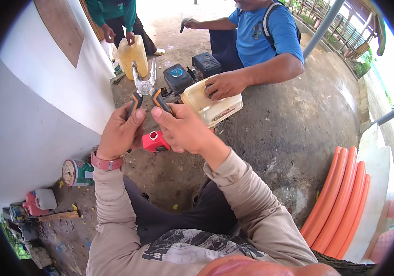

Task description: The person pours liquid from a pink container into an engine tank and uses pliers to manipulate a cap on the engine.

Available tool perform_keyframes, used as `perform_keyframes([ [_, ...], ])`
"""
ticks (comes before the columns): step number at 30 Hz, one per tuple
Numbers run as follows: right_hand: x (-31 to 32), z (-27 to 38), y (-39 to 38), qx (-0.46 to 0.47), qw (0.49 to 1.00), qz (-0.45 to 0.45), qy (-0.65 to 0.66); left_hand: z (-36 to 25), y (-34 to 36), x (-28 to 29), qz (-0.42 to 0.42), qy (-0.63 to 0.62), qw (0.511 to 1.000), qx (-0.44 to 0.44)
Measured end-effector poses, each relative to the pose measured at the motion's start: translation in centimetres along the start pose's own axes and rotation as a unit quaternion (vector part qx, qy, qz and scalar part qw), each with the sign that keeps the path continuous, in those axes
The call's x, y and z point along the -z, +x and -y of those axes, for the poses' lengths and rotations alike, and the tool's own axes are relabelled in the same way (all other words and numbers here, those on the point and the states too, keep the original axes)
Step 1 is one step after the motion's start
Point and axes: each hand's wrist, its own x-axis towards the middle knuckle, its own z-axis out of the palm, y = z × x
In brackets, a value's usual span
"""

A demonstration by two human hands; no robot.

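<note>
A pair of pliers [145, 87] is held up in front of me, its jaws spread and pointing away. My left hand [120, 131] is closed round one black-and-orange handle, and a red watch strap circles that wrist. The other handle is gripped by my right hand [184, 128], thumb lying along it. Below and between my hands, a red part [156, 141] with a round pale opening is on the ground, partly hidden by my right hand. Past the pliers stands a small black engine [177, 79] with a blue round piece.
A co-worker's hand [224, 85] reaches into a cream plastic tray [228, 110]. Another person's hands are at a yellow jerrycan [134, 57] near the white wall [45, 87]. Orange pipes [335, 207] lie at right. A green can [78, 172] and red container [35, 203] are at left.
</note>
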Motion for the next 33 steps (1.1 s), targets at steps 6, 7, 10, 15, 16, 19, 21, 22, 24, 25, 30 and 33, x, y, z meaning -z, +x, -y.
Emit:
perform_keyframes([
  [6,-3.6,-3.4,2.3,0.329,0.902,-0.249,-0.128,3.9,1.7,-4.0,-0.183,-0.067,0.968,-0.159],
  [7,-2.8,-2.0,1.7,0.185,0.968,-0.166,-0.018,3.1,1.5,-3.4,-0.145,-0.072,0.984,-0.073],
  [10,-0.4,0.3,0.6,-0.016,0.997,-0.027,0.074,0.6,0.4,-0.8,-0.097,0.044,0.994,0.009],
  [15,-3.4,-2.8,1.5,0.156,0.981,-0.117,-0.008,2.8,1.0,-2.9,-0.107,-0.021,0.992,-0.065],
  [16,-3.6,-3.1,1.7,0.204,0.962,-0.179,-0.017,3.5,1.5,-4.8,-0.192,-0.071,0.972,-0.117],
  [19,-0.6,-1.2,0.8,0.055,0.995,-0.072,0.051,2.1,0.6,-4.1,-0.125,-0.09,0.987,-0.04],
  [21,0.7,0.9,-0.1,-0.026,0.998,0.027,0.042,1.2,-0.2,-1.1,-0.028,-0.04,0.999,0.002],
  [22,0.2,0.5,0.0,-0.03,0.998,0.034,0.044,1.2,-0.2,-0.7,-0.036,-0.038,0.999,0.006],
  [24,-0.7,-0.6,0.3,0.108,0.993,-0.051,-0.01,1.0,0.3,-0.2,-0.04,-0.019,0.999,-0.015],
  [25,-1.0,-1.2,0.7,0.12,0.983,-0.117,-0.071,1.1,0.8,-1.6,-0.119,0.008,0.993,-0.008],
  [30,0.4,-0.6,0.6,0.098,0.987,-0.12,0.026,2.2,1.4,-4.2,-0.033,-0.139,0.99,-0.006],
  [33,0.8,1.1,-0.6,-0.005,0.999,0.001,0.037,-0.4,-0.3,-1.2,0.022,-0.011,1.0,0.018],
])
